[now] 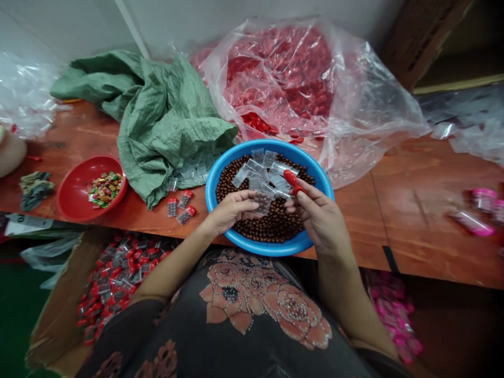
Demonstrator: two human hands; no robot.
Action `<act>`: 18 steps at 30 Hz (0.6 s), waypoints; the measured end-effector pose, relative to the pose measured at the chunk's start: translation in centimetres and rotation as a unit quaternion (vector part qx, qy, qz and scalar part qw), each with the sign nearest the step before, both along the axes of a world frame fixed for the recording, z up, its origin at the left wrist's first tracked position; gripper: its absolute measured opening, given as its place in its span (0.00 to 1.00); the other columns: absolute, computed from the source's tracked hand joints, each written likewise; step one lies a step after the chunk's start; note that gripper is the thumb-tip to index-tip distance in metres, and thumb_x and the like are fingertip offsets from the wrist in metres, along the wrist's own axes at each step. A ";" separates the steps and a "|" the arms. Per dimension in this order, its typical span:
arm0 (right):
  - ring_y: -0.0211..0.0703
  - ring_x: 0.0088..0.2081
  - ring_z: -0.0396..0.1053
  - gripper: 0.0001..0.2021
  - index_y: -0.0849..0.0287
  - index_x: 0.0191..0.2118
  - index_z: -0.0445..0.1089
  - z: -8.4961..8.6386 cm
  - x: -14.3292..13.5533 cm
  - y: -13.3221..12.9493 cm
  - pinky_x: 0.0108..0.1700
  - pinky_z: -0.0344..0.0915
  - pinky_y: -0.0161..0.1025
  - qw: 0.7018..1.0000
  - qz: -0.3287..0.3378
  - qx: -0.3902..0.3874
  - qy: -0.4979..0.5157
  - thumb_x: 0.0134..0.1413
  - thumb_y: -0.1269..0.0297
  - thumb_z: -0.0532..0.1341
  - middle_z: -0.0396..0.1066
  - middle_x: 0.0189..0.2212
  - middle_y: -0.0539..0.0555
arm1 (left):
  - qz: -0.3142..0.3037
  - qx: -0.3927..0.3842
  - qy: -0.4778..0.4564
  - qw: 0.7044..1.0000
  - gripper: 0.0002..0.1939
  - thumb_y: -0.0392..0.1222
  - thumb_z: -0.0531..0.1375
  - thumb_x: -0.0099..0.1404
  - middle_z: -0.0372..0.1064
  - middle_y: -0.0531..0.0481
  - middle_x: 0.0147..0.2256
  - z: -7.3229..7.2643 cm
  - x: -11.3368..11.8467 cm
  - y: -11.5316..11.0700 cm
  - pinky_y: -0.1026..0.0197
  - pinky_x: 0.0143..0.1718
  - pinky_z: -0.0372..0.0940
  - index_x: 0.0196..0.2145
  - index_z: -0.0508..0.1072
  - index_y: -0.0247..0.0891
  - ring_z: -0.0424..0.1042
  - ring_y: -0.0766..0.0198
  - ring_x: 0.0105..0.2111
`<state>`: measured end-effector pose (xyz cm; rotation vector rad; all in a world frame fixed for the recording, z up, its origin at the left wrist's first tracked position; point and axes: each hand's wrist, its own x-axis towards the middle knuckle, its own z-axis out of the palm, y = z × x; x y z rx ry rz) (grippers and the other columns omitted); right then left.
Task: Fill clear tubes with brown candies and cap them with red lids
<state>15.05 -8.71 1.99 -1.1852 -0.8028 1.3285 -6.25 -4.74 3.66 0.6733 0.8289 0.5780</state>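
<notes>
Left hand [238,209]: clamped on the near edge of a small clear plastic container [262,203], dark brown balls [262,231] showing through its wall; from where I stand, I cannot tell how full it is.

Right hand [321,210]: pinched on glossy red plastic caps [292,179], held just beside the container; their exact number is hard to make out.

Blue basin [211,197]: beneath both hands, bedded with the same brown balls; loose clear containers [255,169] lie on top, just beyond the left hand.

Bench: left of the left hand, three red-capped containers [186,199] lie near the basin; farther left sits a red bowl [71,195] of wrapped candies [105,189]; a green woven sack [169,123] slumps beyond.

Beyond the right hand: a clear plastic bag [366,123] heaped with red pieces.

Spill risk: a tilt of the left hand could let balls escape if the container's mouth is uncovered; too hard a squeeze might flex its thin wall and pop them out.

Cap risk: the right hand's narrow pinch could let a smooth cap slip into the basin; a crooked press might seat it badly.
</notes>
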 end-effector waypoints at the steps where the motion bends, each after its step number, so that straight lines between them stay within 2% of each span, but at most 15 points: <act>1: 0.32 0.27 0.72 0.18 0.50 0.51 0.75 -0.1 -0.2 0.1 0.30 0.74 0.33 1.000 -0.013 0.001 0.013 0.53 0.58 0.68 0.78 0.35 0.49 | 0.002 -0.002 -0.002 1.000 0.16 0.35 0.64 0.57 0.77 0.44 0.42 0.0 0.0 0.0 0.58 0.47 0.71 0.44 0.76 0.33 0.77 0.62 0.40; 3: 0.34 0.29 0.74 0.19 0.49 0.51 0.76 -0.3 -0.7 0.3 0.35 0.77 0.36 1.000 -0.015 -0.004 0.003 0.52 0.59 0.69 0.78 0.38 0.49 | 0.002 0.002 0.001 1.000 0.15 0.37 0.63 0.59 0.78 0.43 0.42 -0.1 0.0 -0.2 0.57 0.48 0.71 0.45 0.77 0.33 0.77 0.61 0.41; 5: 0.37 0.34 0.76 0.18 0.48 0.51 0.76 -0.3 -1.4 0.4 0.41 0.78 0.41 0.998 -0.023 0.009 -0.052 0.53 0.60 0.69 0.79 0.39 0.49 | -0.003 0.031 0.011 0.999 0.17 0.38 0.65 0.59 0.77 0.44 0.45 -0.3 0.1 -0.4 0.57 0.49 0.70 0.47 0.77 0.34 0.77 0.62 0.43; 7: 0.40 0.43 0.76 0.16 0.45 0.50 0.76 -0.1 -2.1 0.3 0.52 0.75 0.47 0.988 -0.025 0.058 -0.138 0.55 0.60 0.68 0.79 0.44 0.48 | -0.010 0.079 0.021 0.997 0.20 0.40 0.67 0.58 0.77 0.45 0.47 -0.4 0.2 -0.7 0.57 0.50 0.69 0.48 0.77 0.36 0.76 0.62 0.44; 10: 0.43 0.55 0.72 0.14 0.43 0.51 0.75 0.5 -2.7 -0.1 0.63 0.65 0.52 0.958 0.020 0.158 -0.240 0.59 0.62 0.64 0.75 0.52 0.47 | -0.002 0.147 0.050 0.988 0.21 0.43 0.68 0.58 0.76 0.44 0.49 -0.6 0.2 -0.8 0.57 0.51 0.69 0.50 0.77 0.37 0.75 0.62 0.45; 13: 0.42 0.58 0.70 0.15 0.43 0.53 0.74 0.8 -2.7 -0.5 0.65 0.64 0.52 0.947 0.057 0.194 -0.251 0.64 0.64 0.59 0.74 0.55 0.46 | 0.003 0.184 0.081 0.980 0.23 0.45 0.67 0.59 0.76 0.43 0.49 -0.7 0.0 -0.9 0.55 0.51 0.68 0.51 0.77 0.36 0.75 0.60 0.45; 18: 0.41 0.59 0.69 0.17 0.42 0.55 0.72 0.3 -2.4 -0.7 0.65 0.64 0.50 0.951 0.073 0.183 -0.239 0.63 0.67 0.60 0.73 0.56 0.45 | -0.036 0.267 0.106 0.957 0.21 0.48 0.65 0.62 0.76 0.44 0.50 -1.1 -0.2 -0.9 0.52 0.56 0.65 0.51 0.78 0.37 0.75 0.57 0.48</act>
